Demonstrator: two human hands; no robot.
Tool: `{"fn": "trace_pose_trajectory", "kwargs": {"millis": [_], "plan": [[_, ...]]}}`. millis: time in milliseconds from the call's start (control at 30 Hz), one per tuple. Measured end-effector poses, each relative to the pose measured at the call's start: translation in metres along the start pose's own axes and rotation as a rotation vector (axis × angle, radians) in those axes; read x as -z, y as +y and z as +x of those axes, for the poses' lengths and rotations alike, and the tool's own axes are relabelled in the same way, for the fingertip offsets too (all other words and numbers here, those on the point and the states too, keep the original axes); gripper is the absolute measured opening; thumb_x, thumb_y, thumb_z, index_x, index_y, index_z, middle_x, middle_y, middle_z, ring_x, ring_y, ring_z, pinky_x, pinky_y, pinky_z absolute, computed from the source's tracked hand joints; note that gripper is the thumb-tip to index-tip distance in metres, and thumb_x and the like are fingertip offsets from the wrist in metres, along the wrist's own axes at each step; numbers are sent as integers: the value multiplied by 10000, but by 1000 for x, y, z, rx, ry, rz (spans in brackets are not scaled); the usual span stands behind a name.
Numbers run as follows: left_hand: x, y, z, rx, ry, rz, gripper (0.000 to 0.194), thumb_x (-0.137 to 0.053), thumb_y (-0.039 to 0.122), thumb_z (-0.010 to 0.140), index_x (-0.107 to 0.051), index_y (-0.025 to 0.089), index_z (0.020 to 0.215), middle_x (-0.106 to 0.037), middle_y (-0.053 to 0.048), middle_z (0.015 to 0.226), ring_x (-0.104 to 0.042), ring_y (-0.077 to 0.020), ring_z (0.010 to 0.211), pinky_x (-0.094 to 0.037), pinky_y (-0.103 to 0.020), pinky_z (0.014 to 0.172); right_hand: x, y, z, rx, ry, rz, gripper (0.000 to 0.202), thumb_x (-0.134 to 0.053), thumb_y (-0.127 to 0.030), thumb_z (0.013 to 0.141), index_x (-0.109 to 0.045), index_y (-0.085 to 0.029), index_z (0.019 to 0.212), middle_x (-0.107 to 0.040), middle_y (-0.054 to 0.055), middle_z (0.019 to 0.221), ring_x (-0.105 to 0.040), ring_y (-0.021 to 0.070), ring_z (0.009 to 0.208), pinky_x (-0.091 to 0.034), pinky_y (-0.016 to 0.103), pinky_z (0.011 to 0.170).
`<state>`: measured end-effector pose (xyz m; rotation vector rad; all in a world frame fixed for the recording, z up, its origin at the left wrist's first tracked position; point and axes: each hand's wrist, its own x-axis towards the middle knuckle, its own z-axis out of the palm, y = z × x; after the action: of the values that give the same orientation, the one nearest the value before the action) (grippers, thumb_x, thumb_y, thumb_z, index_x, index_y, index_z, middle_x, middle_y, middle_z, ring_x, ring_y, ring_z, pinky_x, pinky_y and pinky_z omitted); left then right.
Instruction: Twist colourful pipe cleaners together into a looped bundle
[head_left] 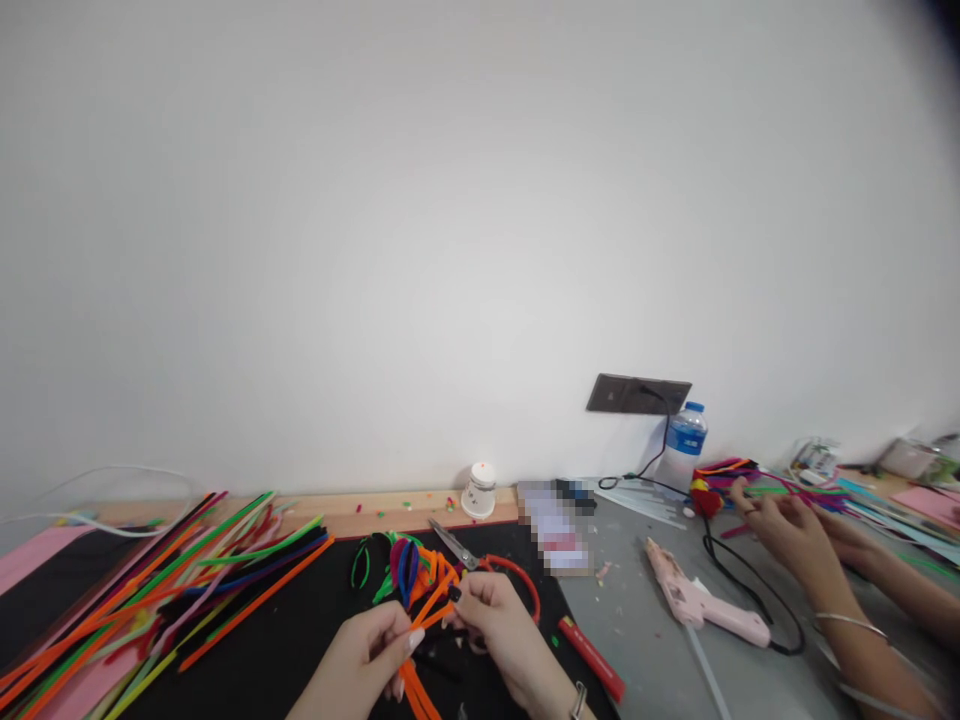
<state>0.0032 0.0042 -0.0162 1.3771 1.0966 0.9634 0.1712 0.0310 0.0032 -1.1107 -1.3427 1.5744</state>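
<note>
Orange pipe cleaners (421, 690) run between my two hands over the black mat. My left hand (367, 655) pinches them, thumb and fingers closed at the crossing. My right hand (491, 620), its fingers also closed, grips the upper orange strands a little to the right. Just beyond my hands lie blue and purple loops (406, 568) and bent green pipe cleaners (375, 560). Scissors with red handles (525, 578) lie behind my right hand, which partly covers them, blades pointing up and left.
Many loose pipe cleaners (225, 590) spread at left. A white cup (479, 492) stands by the wall. Right of the mat are a red tube (592, 658), a pink glue gun (701, 605) with its cord, and a bottle (685, 445). Another person's hands (787, 530) work at far right.
</note>
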Motion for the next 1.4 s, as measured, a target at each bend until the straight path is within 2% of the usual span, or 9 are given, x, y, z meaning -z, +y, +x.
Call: {"fn": "trace_pose_trajectory", "kwargs": {"millis": [133,233,400,533,667,767,867,1133,1400], "plan": [[3,0,-1,3,-16,1,318,-526,431,735,-405,203,551,-431,82,443,-399,-93,421,-307,-198,456,5,3,3,0,40,76,148,-542,-183,648,-454,-153,532,-439,-55,433,-293,37,369,-122,179,379],[9,0,-1,9,8,26,335,-525,454,731,-406,204,544,-446,79,425,-399,-94,418,-305,-200,463,13,2,5,45,58,129,147,-536,-191,664,-457,-155,545,-371,-82,410,-218,32,363,-97,184,374],[13,3,0,6,20,12,344,-539,470,723,-412,203,548,-447,81,428,-396,-92,418,-303,-196,462,17,-3,5,57,85,91,233,-552,-333,739,-447,-161,621,-376,-81,475,-202,29,381,-98,177,373],[6,7,-3,14,-43,-23,347,-545,460,724,-398,203,544,-427,86,435,-372,-84,414,-294,-191,452,8,-3,1,82,-23,-74,308,-525,-432,776,-456,-161,647,-441,-59,513,-298,39,403,-179,168,387],[3,10,-6,25,-99,-18,332,-542,432,728,-388,204,542,-434,81,438,-365,-81,414,-283,-188,445,-1,-4,-3,128,-117,-158,236,-554,-330,767,-493,-145,635,-458,-46,523,-351,55,458,-231,173,433],[3,11,-6,28,-101,0,317,-544,410,730,-393,202,543,-437,80,438,-365,-81,413,-276,-186,441,-4,-6,-4,123,-90,-160,148,-569,-198,708,-484,-147,598,-440,-58,499,-353,57,456,-229,176,436],[4,11,-6,33,-92,7,318,-550,412,725,-400,201,540,-438,80,439,-366,-80,412,-283,-187,443,-4,-6,-4,129,-52,-138,156,-554,-149,671,-449,-156,555,-411,-74,457,-325,51,423,-206,181,422],[4,7,-3,26,-84,-35,370,-563,483,704,-388,206,532,-429,83,420,-369,-81,402,-290,-186,435,-1,-4,-3,-2,-35,56,220,-563,-289,687,-447,-159,553,-441,-61,442,-279,38,367,-125,189,374],[5,2,-1,17,-108,-78,381,-565,501,706,-402,200,540,-451,77,428,-379,-76,398,-281,-186,432,1,-2,-1,43,-32,75,269,-560,-334,725,-450,-150,563,-359,-82,448,-203,27,378,-95,195,388]]}}
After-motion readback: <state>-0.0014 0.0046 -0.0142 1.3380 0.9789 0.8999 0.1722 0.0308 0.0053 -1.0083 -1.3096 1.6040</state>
